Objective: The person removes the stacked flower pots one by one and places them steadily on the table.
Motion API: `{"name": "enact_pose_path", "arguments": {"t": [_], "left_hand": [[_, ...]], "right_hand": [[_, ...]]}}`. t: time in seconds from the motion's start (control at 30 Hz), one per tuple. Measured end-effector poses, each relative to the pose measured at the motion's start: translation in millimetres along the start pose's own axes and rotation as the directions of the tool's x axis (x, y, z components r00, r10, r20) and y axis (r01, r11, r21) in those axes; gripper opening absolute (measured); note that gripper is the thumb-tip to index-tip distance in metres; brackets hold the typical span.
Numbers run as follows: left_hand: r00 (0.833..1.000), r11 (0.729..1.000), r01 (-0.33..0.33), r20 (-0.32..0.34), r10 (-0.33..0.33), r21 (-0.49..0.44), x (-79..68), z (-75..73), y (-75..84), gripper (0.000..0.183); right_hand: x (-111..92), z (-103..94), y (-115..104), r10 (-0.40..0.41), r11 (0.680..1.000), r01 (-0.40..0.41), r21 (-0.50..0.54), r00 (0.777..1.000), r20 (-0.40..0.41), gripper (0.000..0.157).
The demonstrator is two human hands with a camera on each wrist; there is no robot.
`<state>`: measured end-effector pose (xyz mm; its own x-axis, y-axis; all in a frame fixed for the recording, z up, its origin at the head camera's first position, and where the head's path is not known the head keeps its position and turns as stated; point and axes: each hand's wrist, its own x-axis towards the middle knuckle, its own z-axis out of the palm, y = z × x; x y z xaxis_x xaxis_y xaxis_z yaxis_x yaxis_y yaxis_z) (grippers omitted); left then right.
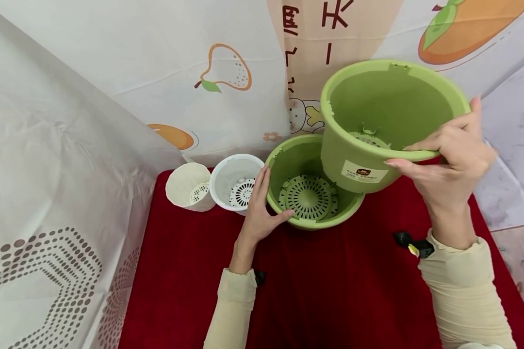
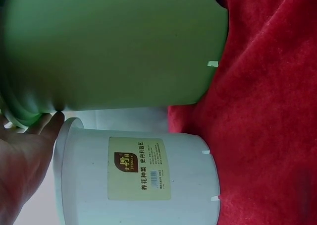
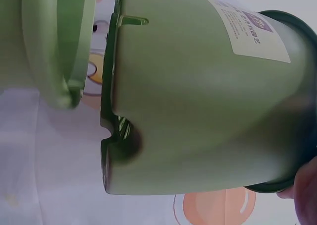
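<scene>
My right hand (image 1: 456, 150) pinches the rim of a green plastic flower pot (image 1: 375, 167), fingers inside and thumb outside. This pot is tilted and raised above a second green flower pot (image 1: 309, 196), partly covering its opening. A pale label is on its side, and the right wrist view shows notches along its bottom edge. My left hand (image 1: 259, 208) rests against the near left rim of the lower pot, fingers straight and thumb spread. Beside those fingers stands a white flower pot (image 2: 133, 170) with a label and a slotted bottom.
A smaller cream pot (image 1: 188, 186) stands at the far left of the row, touching or almost touching the white one. Red cloth (image 1: 323, 286) covers the table. Printed curtains (image 1: 157, 63) hang close behind and at both sides.
</scene>
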<state>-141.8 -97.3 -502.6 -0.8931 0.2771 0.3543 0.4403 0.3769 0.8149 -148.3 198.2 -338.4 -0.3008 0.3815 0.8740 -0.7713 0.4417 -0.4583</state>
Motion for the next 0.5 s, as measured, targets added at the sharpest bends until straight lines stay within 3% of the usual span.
{"name": "enact_pose_path", "arguments": {"t": [0.27,0.5], "left_hand": [[1.0,1.0,0.022,0.002,-0.022,0.002,-0.3,-0.2,0.9,0.116],[1.0,1.0,0.025,0.005,-0.025,0.016,1.0,-0.1,1.4,0.117]], "right_hand": [[4.8,-9.7,4.4,0.03,0.999,-0.031,-0.045,0.999,-0.042,0.058],[7.4,-20.1,18.7,-0.005,0.996,-0.005,-0.086,0.993,-0.114,0.055]]}}
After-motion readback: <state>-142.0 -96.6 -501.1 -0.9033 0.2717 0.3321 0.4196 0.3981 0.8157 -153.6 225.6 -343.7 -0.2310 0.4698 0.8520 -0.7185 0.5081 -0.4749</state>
